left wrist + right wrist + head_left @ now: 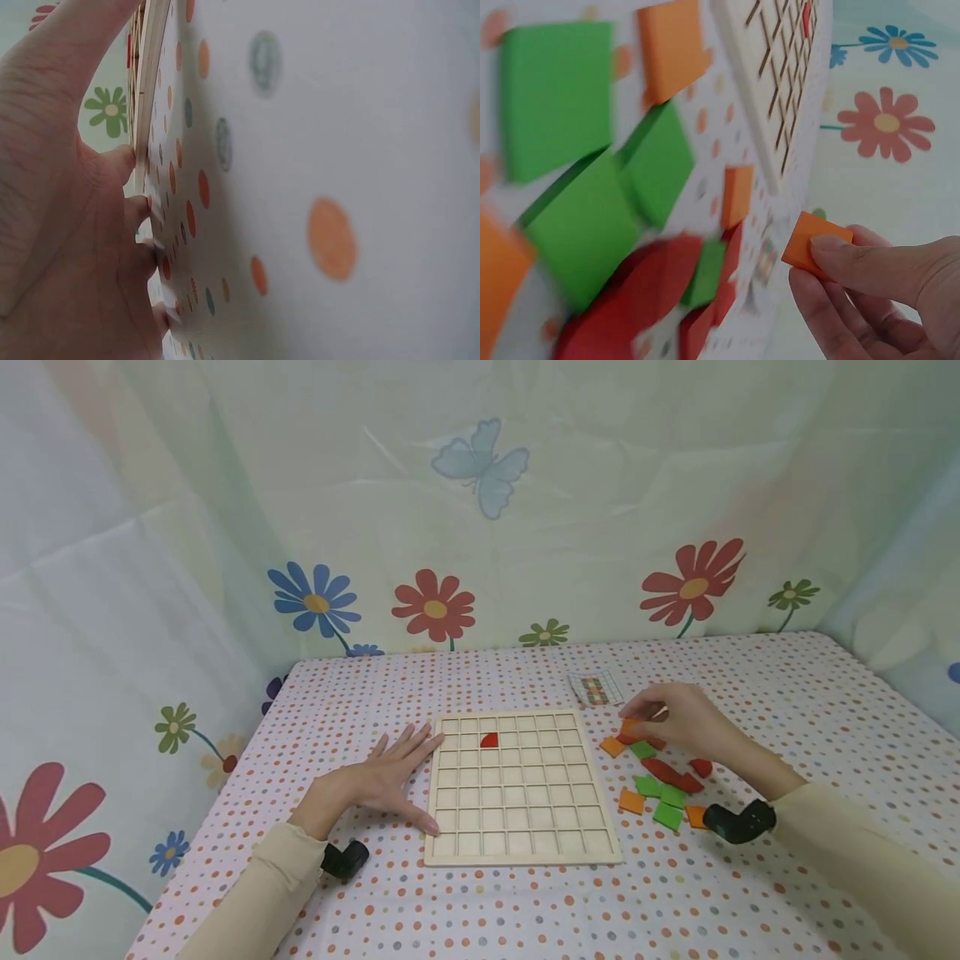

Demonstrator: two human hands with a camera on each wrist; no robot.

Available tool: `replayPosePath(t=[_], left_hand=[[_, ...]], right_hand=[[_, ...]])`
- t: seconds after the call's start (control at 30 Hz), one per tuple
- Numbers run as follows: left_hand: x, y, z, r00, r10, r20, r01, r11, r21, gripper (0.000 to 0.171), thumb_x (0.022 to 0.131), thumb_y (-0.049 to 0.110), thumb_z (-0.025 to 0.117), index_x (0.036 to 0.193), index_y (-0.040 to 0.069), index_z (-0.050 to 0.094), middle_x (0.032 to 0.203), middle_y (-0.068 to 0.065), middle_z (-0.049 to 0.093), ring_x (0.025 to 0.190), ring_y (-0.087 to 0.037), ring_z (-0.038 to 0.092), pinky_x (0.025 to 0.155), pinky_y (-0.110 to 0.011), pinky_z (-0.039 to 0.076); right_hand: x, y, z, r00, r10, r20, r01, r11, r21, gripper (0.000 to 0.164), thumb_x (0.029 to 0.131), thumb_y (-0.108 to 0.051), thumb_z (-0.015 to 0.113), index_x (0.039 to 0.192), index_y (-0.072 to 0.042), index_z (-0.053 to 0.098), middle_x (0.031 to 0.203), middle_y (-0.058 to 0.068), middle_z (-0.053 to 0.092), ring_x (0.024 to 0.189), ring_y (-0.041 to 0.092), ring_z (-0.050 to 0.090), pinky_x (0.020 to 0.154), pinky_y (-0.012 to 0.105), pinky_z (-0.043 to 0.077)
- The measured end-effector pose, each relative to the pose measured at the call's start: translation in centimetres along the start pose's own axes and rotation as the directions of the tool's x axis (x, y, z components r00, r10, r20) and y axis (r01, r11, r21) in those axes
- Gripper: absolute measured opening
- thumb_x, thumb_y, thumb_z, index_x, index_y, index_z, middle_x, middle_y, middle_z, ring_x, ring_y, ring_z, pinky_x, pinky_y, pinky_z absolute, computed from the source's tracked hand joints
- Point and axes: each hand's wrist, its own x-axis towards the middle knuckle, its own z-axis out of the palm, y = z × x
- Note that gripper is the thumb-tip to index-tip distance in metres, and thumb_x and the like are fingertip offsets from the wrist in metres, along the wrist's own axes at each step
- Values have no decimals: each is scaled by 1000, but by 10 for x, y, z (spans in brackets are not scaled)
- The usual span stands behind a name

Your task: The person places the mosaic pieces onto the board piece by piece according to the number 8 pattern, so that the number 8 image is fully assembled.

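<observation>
My right hand [681,720] pinches an orange square tile [807,241] between thumb and fingers, above the loose tiles right of the board. With fingers spread, my left hand [392,777] rests at the left edge of a pale wooden grid board [524,858], the thumb on its lower left frame and the fingertips near its upper left. One red quarter-round tile [490,741] sits in a cell of the second row. Beneath and in front of the right hand lie several green tiles [668,815], red curved pieces [662,771] and orange squares [632,801].
A small printed pattern card [597,690] lies behind the board's upper right corner. The table has a dotted cloth [480,914]. A flowered curtain [337,510] hangs behind and along the sides.
</observation>
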Motion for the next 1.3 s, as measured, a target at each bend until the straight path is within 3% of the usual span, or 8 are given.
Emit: replayPosePath(t=[0.13,0.37,0.77,1.03,1.3], left_hand=[[2,1,2,1000,5,7,-5,1000,0,133,76,64,86,171,20,5,176,-9,-8,161,-32,-11,128,-61,-3],[4,4,2,1000,16,14,-17,1000,12,132,77,63,86,171,19,5,176,-9,-9,161,-32,-11,128,-60,-3],[6,3,2,1000,2,15,-2,1000,16,133,76,64,87,171,21,4,176,-7,-10,161,-30,-11,128,-60,-3],[3,-2,4,1000,-5,5,5,1000,8,133,75,65,86,171,22,4,176,-6,-10,161,-30,-11,128,-60,-3],[1,-1,0,1000,-6,8,5,1000,11,133,76,64,87,171,20,4,176,-7,-9,161,-31,-11,128,-61,-3]], right_hand=[[15,-15,9,999,-45,16,45,998,46,18,85,7,82,102,5,78,93,10,76,84,26,71,73,37,63],[35,-39,32,995,-56,79,46,990,135,15,89,8,78,103,5,78,99,13,77,92,31,70,81,44,62],[67,-59,74,974,-177,144,138,960,244,14,92,8,75,105,3,79,102,11,75,95,28,71,84,39,63],[74,-65,92,969,-192,153,151,957,248,16,93,7,73,108,3,80,101,10,75,94,25,68,83,37,61],[80,-64,93,962,-217,166,180,960,215,19,92,9,73,110,4,80,98,9,74,94,25,68,83,39,61]])
